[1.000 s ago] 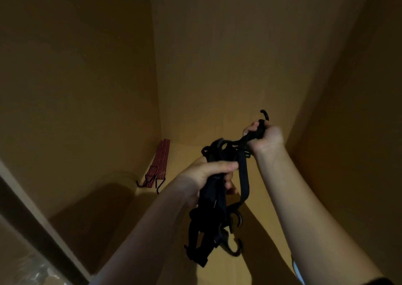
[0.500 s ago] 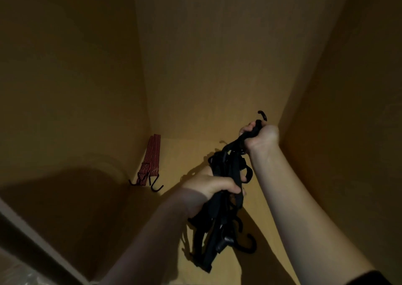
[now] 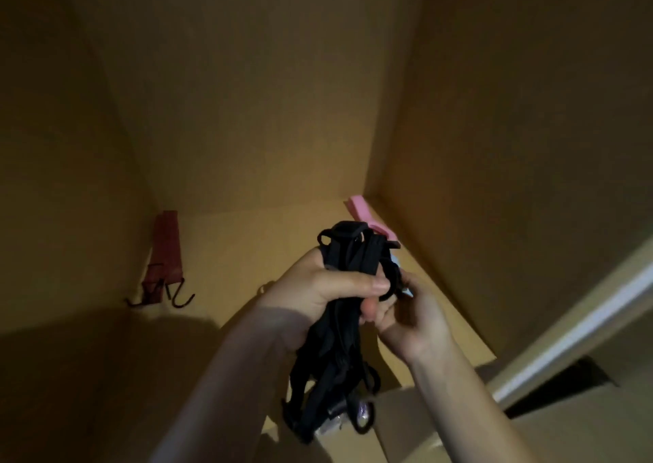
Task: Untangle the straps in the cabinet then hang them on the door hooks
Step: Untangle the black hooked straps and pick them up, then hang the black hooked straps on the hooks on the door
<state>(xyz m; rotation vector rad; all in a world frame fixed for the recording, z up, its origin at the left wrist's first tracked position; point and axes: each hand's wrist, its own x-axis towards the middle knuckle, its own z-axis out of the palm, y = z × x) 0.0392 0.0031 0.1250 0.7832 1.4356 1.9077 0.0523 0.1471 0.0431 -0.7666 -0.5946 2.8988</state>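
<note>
Both hands are clenched on the black strap bundle (image 3: 335, 342): gripped mid-length by L hand (image 3: 325, 286), a loop pinched by R hand (image 3: 413, 317); red strap (image 3: 166, 247) is laid on cabinet floor (image 3: 247, 250).

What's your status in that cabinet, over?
Left hand grips black strap bundle. Right hand pinches its loop. Bundle tangled, unhung. Red strap lies apart on cabinet floor.

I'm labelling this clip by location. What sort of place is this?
Probably inside a wooden cabinet: plain walls meeting in corners, a red strap on the floor, a door edge at right.
</note>
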